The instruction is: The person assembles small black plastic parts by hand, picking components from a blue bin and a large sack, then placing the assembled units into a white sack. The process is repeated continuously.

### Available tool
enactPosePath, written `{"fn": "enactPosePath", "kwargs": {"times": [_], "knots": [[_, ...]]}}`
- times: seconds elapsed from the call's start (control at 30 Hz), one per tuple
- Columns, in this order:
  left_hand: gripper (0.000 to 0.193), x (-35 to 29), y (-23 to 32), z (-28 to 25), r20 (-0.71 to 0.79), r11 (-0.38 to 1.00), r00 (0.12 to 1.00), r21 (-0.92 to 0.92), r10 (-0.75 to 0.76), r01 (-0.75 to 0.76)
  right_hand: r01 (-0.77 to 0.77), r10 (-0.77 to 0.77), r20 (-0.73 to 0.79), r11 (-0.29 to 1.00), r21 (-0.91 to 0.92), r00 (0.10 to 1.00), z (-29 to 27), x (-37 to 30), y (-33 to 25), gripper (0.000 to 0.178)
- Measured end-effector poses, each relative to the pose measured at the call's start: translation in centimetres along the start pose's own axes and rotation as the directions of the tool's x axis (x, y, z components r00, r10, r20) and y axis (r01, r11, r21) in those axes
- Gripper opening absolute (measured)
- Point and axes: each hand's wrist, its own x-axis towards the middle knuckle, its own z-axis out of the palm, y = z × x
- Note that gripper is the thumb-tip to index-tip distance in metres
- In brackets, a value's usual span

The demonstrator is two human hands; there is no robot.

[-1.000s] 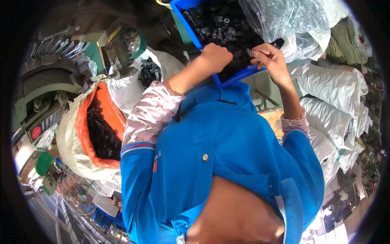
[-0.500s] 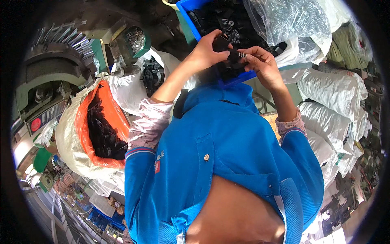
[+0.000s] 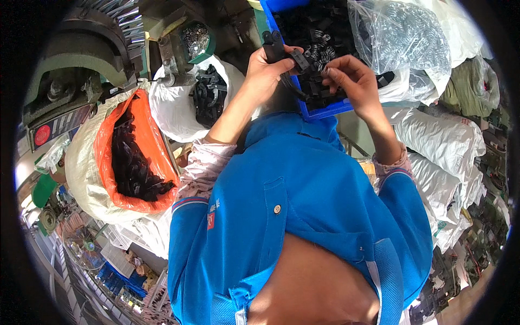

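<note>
Over the left rim of a blue bin [image 3: 305, 106], my left hand [image 3: 264, 73] is closed around a black plastic part [image 3: 274, 51] with rounded ends. Black plastic parts [image 3: 336, 24] fill the bin, and coiled metal springs [image 3: 323, 52] lie on top of them, between my hands. To the right of the springs, my right hand [image 3: 355, 84] hovers above the bin with thumb and fingertips pinched together. Whatever sits between those fingertips is too small to make out. A clear plastic bag of springs [image 3: 403, 32] rests on the bin's right side.
On the left stand an orange-lined sack [image 3: 105, 157] and a white sack [image 3: 173, 111], both holding black parts. Beyond them is a dark green machine [image 3: 70, 51] with a green cup of small metal pieces [image 3: 203, 49]. White filled sacks [image 3: 439, 138] are stacked at right.
My hands have moved apart; the right has drawn away from the black part, and the left has shifted slightly left and down. Springs in the bin now show between them. The view has shifted slightly.
</note>
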Motion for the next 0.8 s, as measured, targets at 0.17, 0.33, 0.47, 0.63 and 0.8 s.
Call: {"fn": "enactPosePath", "kwargs": {"times": [0.17, 0.33, 0.47, 0.63, 0.8], "knots": [[0.024, -0.7, 0.9, 1.5, 0.064, 0.990, 0.996, -0.121, -0.062, 0.069, 0.021, -0.016, 0.072, 0.997, -0.071, 0.997, 0.6, 2.0, -0.7, 0.013], [0.027, -0.9, 1.0, 1.1, 0.039, 0.986, 0.997, -0.151, -0.070, 0.075, 0.039, -0.036, 0.025, 0.992, -0.119, 0.999, 1.0, 2.0, 0.0, 0.013], [0.034, -0.8, 0.7, 0.6, -0.063, 0.950, 0.990, 0.293, 0.129, -0.105, 0.071, -0.064, 0.042, 0.977, -0.203, 0.997, 1.0, 2.3, -0.6, 0.014], [0.031, -1.1, 1.6, 1.4, -0.024, 0.784, 0.971, 0.595, 0.237, -0.176, 0.072, -0.054, 0.083, 0.969, -0.237, 0.995, 0.0, 3.5, -1.7, 0.017], [0.028, -1.5, 2.8, 2.3, -0.044, 0.734, 0.992, 0.676, 0.122, -0.061, 0.074, -0.021, 0.147, 0.928, -0.365, 0.989, 0.2, 4.3, -2.8, 0.016]]}}
